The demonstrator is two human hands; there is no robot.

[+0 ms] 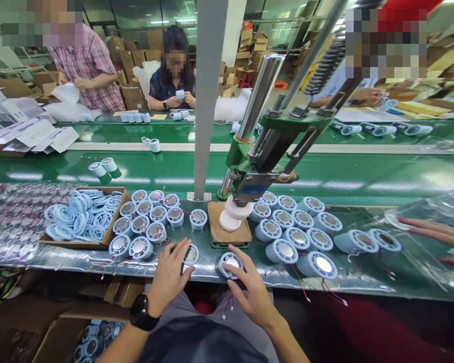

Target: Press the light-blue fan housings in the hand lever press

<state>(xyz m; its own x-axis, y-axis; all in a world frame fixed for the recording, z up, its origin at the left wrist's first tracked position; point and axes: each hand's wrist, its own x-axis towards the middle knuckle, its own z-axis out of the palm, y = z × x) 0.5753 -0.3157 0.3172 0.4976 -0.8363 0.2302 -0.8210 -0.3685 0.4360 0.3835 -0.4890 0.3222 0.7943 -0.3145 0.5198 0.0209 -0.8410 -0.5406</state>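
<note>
One light-blue round housing (230,260) sits under the loosely spread right hand (255,290) at the front edge of the workbench (209,261) and could topple if its dangling connector (224,316) snags, while whether the left hand (170,272) grips the neighbouring housing (190,255) cannot be told.

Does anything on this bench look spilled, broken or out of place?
Nothing looks plainly spilled or broken. Slightly untidy: thin wires from some light-blue cylinders trail over the front edge of the bench, and blue rings lie jumbled in their box.
</note>
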